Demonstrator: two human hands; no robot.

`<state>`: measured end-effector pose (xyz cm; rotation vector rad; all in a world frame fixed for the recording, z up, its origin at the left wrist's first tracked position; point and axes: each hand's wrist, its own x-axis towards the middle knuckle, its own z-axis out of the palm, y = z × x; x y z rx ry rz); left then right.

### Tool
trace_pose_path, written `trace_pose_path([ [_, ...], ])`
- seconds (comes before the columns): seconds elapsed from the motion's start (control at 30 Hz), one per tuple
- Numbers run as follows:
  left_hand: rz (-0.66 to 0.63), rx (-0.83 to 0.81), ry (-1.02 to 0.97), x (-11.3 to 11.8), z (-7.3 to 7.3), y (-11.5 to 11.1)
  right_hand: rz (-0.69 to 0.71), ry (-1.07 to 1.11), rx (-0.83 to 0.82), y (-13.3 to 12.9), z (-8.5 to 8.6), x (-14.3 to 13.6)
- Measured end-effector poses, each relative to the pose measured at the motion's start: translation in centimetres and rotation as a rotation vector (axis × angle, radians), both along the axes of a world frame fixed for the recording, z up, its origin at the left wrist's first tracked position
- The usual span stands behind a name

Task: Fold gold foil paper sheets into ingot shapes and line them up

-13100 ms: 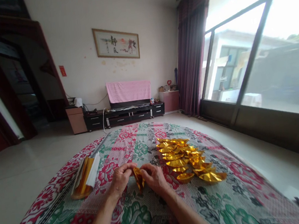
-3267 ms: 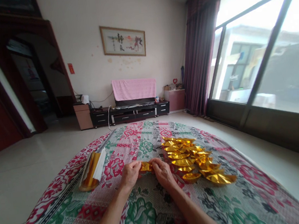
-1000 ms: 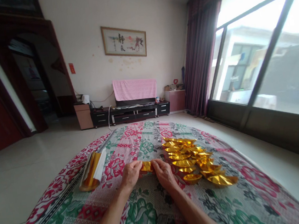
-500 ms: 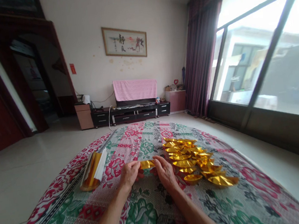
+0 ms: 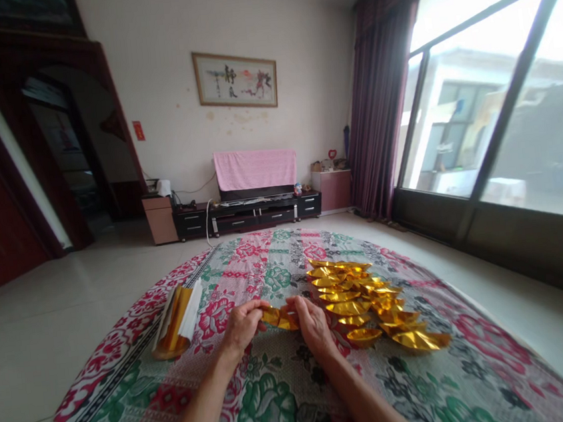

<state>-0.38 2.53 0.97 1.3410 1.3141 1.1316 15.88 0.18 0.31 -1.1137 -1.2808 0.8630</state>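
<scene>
A folded piece of gold foil paper (image 5: 279, 318) spans the gap between my two hands, above the flowered cloth. Its left end is pinched in my left hand (image 5: 246, 323), fingers closed. My right hand (image 5: 313, 322) grips the other end between thumb and fingers. Just right of that hand, several boat-shaped gold paper ingots (image 5: 348, 308) lie in rows, partly overlapping. To the left rests a loosely curled stack of gold foil sheets (image 5: 176, 321) with white backs. The fingertips behind the foil are partly hidden.
A floral-patterned cloth (image 5: 265, 414) covers the rounded surface before me. Beyond it stand a low black cabinet (image 5: 255, 217) and a pink cloth (image 5: 255, 168) draped over something. Tall windows (image 5: 493, 115) and a purple curtain (image 5: 371, 107) are on the right.
The foil piece was a level, flat strip; now it slants down to the right and looks bent. My right hand has shifted slightly, while the ingots and curled sheets stay put.
</scene>
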Motion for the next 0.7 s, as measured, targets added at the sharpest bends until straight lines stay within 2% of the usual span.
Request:
trace_pose_path([
  [0.27,-0.026,0.215,0.018,-0.3,-0.8,0.5,-0.008,-0.048,0.009,0.1,-0.1,-0.2],
  [0.47,-0.009,0.298,0.115,-0.6,-0.9,0.7,0.012,-0.063,-0.008,-0.2,0.2,-0.2],
  [0.7,-0.025,0.357,0.207,-0.5,-1.1,0.7,-0.003,-0.148,0.076,-0.3,0.7,-0.1],
])
